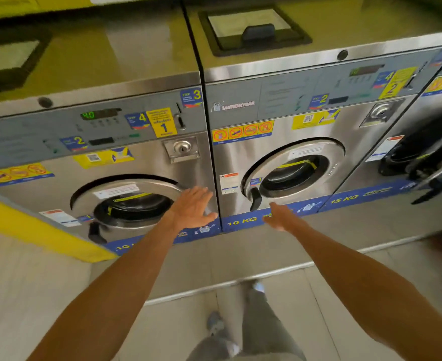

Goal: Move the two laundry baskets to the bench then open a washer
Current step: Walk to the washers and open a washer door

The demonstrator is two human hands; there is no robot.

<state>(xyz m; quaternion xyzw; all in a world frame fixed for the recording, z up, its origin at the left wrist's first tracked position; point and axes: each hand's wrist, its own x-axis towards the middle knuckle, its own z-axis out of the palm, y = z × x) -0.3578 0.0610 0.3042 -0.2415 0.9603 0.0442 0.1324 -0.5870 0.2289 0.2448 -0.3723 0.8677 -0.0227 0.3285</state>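
Two steel front-loading washers stand side by side in front of me. The left washer (147, 162) has a round door (126, 201) with a black handle (94, 231), and that door is closed. The right washer (280, 126) has its own closed round door (293, 170) with a black handle (255, 199). My left hand (192, 207) is stretched forward with fingers apart, over the right edge of the left washer's door. My right hand (280, 216) reaches out empty, just below the right washer's handle. No laundry basket or bench is in view.
A third, larger washer (410, 162) marked 15 KG stands at the right. A yellow panel (32, 227) juts out at the lower left. The washers sit on a raised step (240, 259) above the tiled floor, where my legs and shoes (256, 316) show.
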